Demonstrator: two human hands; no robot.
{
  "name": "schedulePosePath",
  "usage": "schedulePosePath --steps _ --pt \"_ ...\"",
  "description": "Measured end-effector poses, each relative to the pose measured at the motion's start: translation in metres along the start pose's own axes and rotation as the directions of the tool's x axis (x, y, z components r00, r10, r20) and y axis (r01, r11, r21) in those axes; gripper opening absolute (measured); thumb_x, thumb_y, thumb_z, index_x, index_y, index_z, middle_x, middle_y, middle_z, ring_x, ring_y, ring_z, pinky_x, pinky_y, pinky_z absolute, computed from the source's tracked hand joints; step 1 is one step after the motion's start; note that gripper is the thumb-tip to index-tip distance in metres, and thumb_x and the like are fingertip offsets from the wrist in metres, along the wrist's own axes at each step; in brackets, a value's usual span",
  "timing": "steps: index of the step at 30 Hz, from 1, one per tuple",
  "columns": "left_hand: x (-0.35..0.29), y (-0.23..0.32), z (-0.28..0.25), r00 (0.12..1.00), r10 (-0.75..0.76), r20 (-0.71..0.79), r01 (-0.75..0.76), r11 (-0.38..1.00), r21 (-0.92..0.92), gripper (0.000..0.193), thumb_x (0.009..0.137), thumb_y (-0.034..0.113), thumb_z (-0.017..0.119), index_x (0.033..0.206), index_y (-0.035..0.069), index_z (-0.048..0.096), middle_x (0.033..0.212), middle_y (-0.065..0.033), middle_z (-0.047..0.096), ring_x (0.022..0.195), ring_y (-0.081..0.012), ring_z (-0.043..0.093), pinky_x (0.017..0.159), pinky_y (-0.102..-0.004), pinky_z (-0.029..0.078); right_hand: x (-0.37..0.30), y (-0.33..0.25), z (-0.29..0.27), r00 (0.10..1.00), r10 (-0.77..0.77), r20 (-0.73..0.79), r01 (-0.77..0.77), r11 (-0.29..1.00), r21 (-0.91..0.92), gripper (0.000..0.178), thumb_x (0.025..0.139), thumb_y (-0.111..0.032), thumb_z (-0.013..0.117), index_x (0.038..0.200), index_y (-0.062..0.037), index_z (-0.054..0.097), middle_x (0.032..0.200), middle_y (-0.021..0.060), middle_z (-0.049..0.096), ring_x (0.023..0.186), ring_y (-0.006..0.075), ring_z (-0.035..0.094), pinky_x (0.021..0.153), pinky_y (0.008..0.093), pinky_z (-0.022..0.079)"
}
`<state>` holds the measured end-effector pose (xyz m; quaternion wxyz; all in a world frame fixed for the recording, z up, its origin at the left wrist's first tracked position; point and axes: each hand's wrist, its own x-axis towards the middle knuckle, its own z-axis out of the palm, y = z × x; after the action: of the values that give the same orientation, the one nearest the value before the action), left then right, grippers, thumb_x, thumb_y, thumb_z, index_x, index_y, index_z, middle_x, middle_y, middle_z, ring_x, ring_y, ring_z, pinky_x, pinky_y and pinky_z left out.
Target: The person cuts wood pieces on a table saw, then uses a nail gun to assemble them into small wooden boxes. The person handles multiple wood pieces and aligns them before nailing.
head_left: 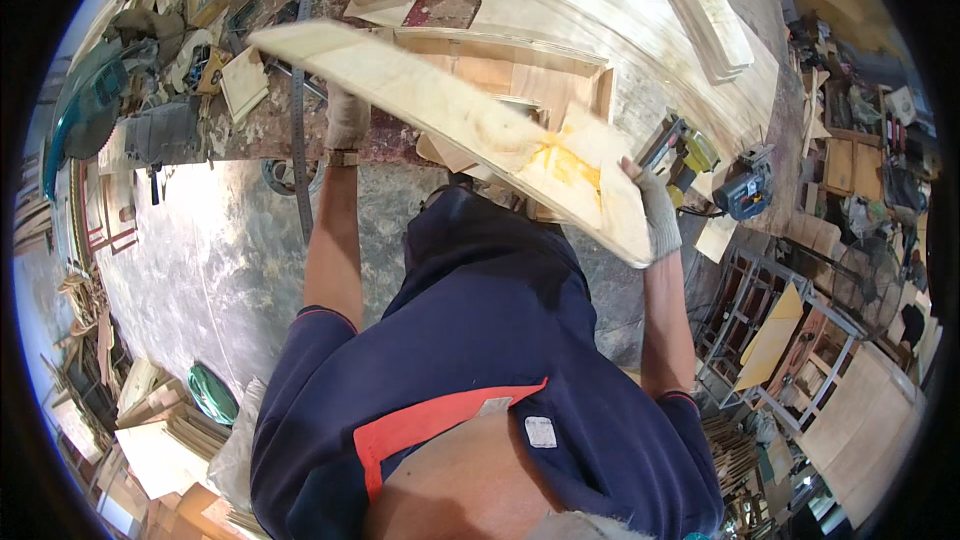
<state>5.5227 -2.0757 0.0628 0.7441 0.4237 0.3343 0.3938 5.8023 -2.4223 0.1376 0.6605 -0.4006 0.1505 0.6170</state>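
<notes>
A long pale plywood board (430,90) with a yellow-orange stain near its right end is held up in front of me, tilted down to the right. My right hand (656,212), in a light knit glove, grips the right end, with fingertips curled over its far edge. Also gloved, my left hand (347,118) holds the board's near edge toward the left end; the board hides its fingers. Just beyond, partly covered by the board, a shallow wooden box frame (525,65) lies on the workbench.
A long metal ruler (298,130) hangs over the bench edge by my left arm. A yellow-green power tool (697,153) and a blue one (744,190) sit at right. Large plywood sheets (600,0) cover the far bench. A teal circular saw (90,105) stands far left.
</notes>
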Motion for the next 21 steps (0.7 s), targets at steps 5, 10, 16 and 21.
schedulePosePath --steps 5,10,16,21 --pt "0.015 -0.018 0.029 0.888 0.130 0.442 0.329 0.492 -0.806 0.110 0.079 0.078 0.064 0.155 0.006 0.032 0.137 -0.0110 0.052 0.121 -0.0296 0.051 0.106 -0.0428 0.045 -0.036 0.010 -0.002 0.941 0.261 0.215 -0.300 0.938 0.174 0.037 0.103 -0.018 0.061 0.131 0.0055 0.058 0.116 0.0211 0.073 0.095 0.0271 0.077 0.080 0.0390 0.067" --pt "0.027 -0.041 0.054 0.788 0.293 0.542 0.492 0.230 -0.840 0.063 0.101 0.059 0.056 0.140 0.010 0.052 0.124 -0.0058 0.064 0.104 -0.0226 0.060 0.095 -0.0409 0.052 -0.057 -0.013 -0.026 0.993 -0.120 -0.006 0.115 0.961 -0.250 0.042 0.105 -0.036 0.058 0.118 0.0032 0.066 0.103 0.0161 0.075 0.088 0.0220 0.076 0.069 0.0315 0.063" --pt "0.031 -0.033 0.104 0.933 -0.164 -0.319 -0.072 0.786 -0.614 0.077 0.097 0.072 0.049 0.144 0.011 0.052 0.142 -0.0053 0.059 0.131 -0.0236 0.055 0.115 -0.0440 0.043 -0.008 -0.015 -0.063 0.620 -0.783 -0.050 0.082 0.127 -0.988 0.059 0.108 -0.055 0.045 0.116 -0.0022 0.068 0.095 0.0077 0.072 0.088 0.0129 0.068 0.074 0.0286 0.052" --pt "0.043 -0.056 0.116 0.887 -0.296 -0.353 0.088 0.861 -0.501 0.066 0.104 0.063 0.044 0.147 0.013 0.049 0.148 -0.0057 0.055 0.136 -0.0272 0.052 0.118 -0.0461 0.040 0.053 0.022 -0.088 0.644 -0.764 -0.034 0.420 0.390 -0.819 0.054 0.109 -0.050 0.046 0.109 -0.0001 0.067 0.074 0.0001 0.056 0.069 0.0098 0.050 0.061 0.0293 0.043"
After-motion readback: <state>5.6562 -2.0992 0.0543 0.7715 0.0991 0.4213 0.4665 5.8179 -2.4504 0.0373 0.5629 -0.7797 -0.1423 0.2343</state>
